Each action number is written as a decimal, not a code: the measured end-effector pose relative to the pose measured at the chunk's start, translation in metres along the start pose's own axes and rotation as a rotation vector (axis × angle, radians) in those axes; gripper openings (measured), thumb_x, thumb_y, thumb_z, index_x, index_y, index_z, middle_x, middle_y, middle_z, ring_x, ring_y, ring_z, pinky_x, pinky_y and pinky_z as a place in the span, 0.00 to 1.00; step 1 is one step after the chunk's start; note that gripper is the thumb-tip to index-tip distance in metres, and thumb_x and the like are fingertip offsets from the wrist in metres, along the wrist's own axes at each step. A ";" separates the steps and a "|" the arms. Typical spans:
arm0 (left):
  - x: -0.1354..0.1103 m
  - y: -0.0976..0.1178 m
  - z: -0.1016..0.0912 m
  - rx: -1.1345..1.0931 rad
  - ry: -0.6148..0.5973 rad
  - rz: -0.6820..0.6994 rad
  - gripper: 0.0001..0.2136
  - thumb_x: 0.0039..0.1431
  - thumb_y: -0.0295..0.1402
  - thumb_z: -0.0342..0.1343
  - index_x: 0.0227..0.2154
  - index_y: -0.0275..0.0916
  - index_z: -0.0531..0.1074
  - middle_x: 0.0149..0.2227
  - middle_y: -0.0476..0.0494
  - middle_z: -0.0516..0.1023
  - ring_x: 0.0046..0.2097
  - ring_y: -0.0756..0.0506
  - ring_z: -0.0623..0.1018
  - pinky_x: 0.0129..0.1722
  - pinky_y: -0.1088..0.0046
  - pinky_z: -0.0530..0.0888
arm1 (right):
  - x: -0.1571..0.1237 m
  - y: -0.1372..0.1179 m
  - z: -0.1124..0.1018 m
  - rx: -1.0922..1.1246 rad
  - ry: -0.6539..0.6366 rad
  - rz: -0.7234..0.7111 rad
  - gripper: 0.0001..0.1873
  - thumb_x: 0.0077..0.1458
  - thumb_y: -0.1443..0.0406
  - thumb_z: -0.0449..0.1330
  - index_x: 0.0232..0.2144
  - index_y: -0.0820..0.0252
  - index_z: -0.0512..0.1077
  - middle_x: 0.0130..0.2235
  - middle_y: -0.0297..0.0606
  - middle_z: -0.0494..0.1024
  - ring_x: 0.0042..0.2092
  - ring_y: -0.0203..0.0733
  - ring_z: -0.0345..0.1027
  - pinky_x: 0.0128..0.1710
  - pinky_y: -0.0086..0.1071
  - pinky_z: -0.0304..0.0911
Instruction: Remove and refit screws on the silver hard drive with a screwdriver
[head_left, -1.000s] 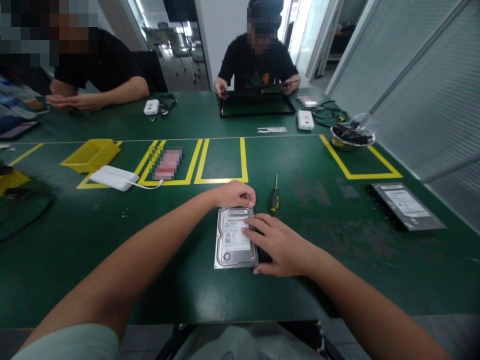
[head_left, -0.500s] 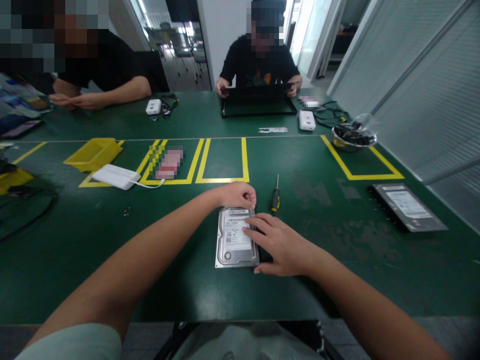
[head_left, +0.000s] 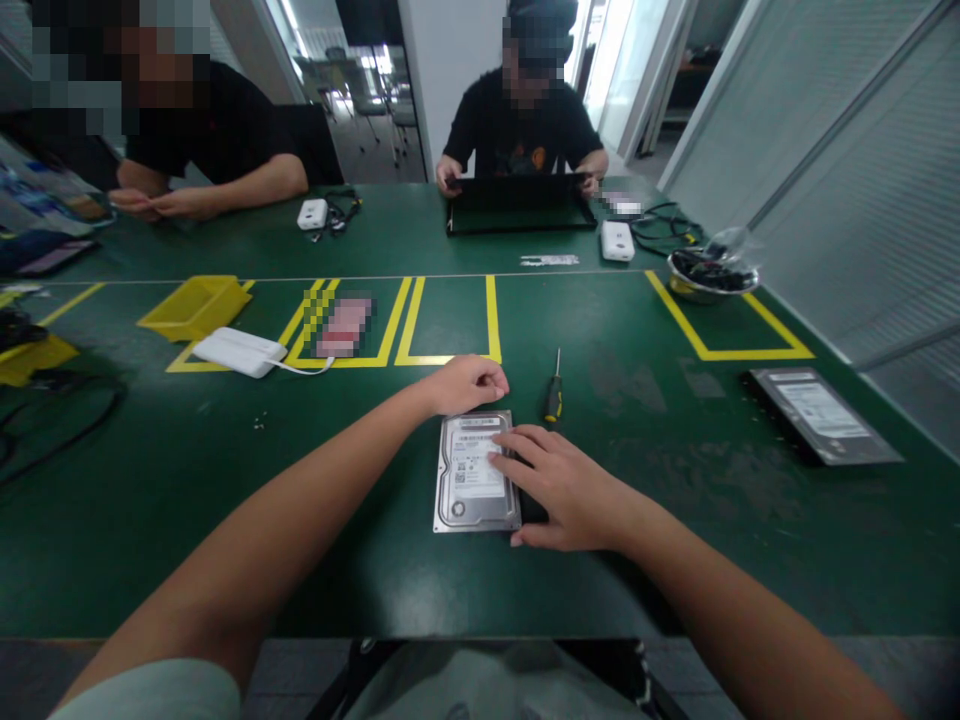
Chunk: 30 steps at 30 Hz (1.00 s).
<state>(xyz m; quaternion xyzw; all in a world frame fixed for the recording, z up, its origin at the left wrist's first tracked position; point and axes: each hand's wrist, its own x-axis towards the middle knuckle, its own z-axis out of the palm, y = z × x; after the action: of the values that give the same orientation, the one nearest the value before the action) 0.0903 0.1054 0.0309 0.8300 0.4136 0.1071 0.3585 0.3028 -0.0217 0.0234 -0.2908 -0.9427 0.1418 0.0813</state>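
A silver hard drive (head_left: 480,475) with a white label lies on the green table in front of me. Over its right side rests my right hand (head_left: 559,490), fingertips on the label and thumb by the lower right corner, steadying it. My left hand (head_left: 472,383) is just beyond the drive's far edge with its fingers curled together. Whether anything small sits between those fingers is hidden. A black-and-yellow screwdriver (head_left: 553,395) lies beyond my right hand, its shaft pointing away from me.
Another hard drive (head_left: 821,410) is at the right. A metal bowl (head_left: 709,287) of dark parts stands farther back. To the left are a yellow bin (head_left: 196,308), a white power bank (head_left: 240,352) and tiny screws (head_left: 259,421). Two people sit opposite, one holding a black panel (head_left: 521,205).
My left hand has lifted slightly away from the drive's far edge, its fingers still curled. My right hand keeps its place on the drive. The view has shifted a little.
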 end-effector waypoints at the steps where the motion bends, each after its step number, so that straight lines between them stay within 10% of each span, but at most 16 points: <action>1: -0.006 0.002 -0.001 0.024 0.071 -0.008 0.08 0.59 0.30 0.53 0.37 0.35 0.76 0.34 0.44 0.79 0.35 0.48 0.75 0.37 0.71 0.69 | 0.000 0.000 0.000 0.003 0.003 -0.003 0.45 0.50 0.47 0.66 0.63 0.65 0.62 0.65 0.57 0.60 0.64 0.62 0.50 0.61 0.57 0.54; 9: -0.067 0.029 0.026 0.367 0.315 -0.012 0.09 0.63 0.36 0.53 0.40 0.41 0.76 0.42 0.44 0.79 0.47 0.40 0.73 0.48 0.59 0.65 | 0.001 0.009 -0.002 0.156 0.184 -0.052 0.31 0.57 0.47 0.61 0.54 0.61 0.71 0.56 0.51 0.72 0.57 0.52 0.63 0.58 0.48 0.62; 15: -0.082 0.040 0.050 0.500 0.358 -0.023 0.11 0.64 0.37 0.54 0.46 0.44 0.75 0.47 0.42 0.78 0.52 0.36 0.70 0.52 0.53 0.61 | 0.003 0.030 0.000 -0.062 0.458 0.371 0.16 0.65 0.60 0.53 0.46 0.63 0.74 0.44 0.49 0.73 0.47 0.48 0.67 0.49 0.42 0.67; 30: -0.077 0.032 0.062 0.492 0.444 0.035 0.13 0.67 0.36 0.50 0.51 0.45 0.74 0.49 0.40 0.80 0.51 0.37 0.72 0.56 0.43 0.52 | 0.014 0.049 0.011 -0.279 0.299 0.502 0.17 0.66 0.59 0.50 0.50 0.57 0.73 0.38 0.48 0.71 0.40 0.51 0.61 0.43 0.44 0.64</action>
<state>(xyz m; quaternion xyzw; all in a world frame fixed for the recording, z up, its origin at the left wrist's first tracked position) 0.0903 0.0027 0.0168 0.8550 0.4809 0.1885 0.0465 0.3140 0.0227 -0.0014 -0.5401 -0.8295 -0.0177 0.1408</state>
